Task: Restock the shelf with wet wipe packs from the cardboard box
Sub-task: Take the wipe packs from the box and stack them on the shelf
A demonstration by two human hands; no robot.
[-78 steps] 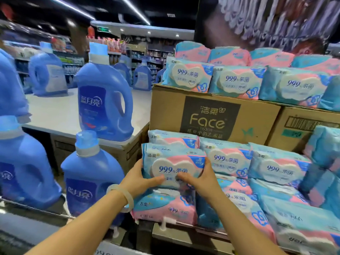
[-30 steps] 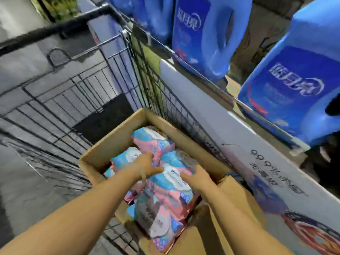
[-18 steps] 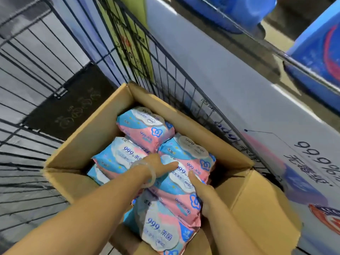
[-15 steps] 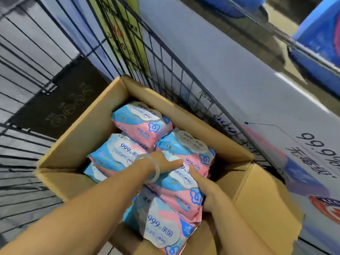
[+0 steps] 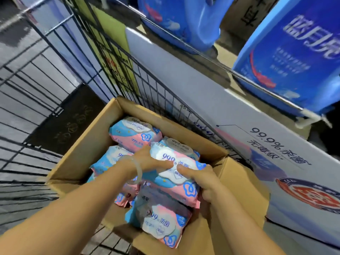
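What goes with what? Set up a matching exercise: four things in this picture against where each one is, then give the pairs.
Things
1. wet wipe pack
2. cardboard box
3. detergent bottle
4. bracelet

Places
A. on the left wrist
B. inside the wire cart
C. held between both hands, over the box
D. on the shelf behind a rail, upper right

Pairs: 1-C, 2-B, 3-D, 4-A. The left hand and right hand grip the pack from either side.

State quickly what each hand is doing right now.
Left hand: grips the wet wipe pack.
Right hand: grips the same pack.
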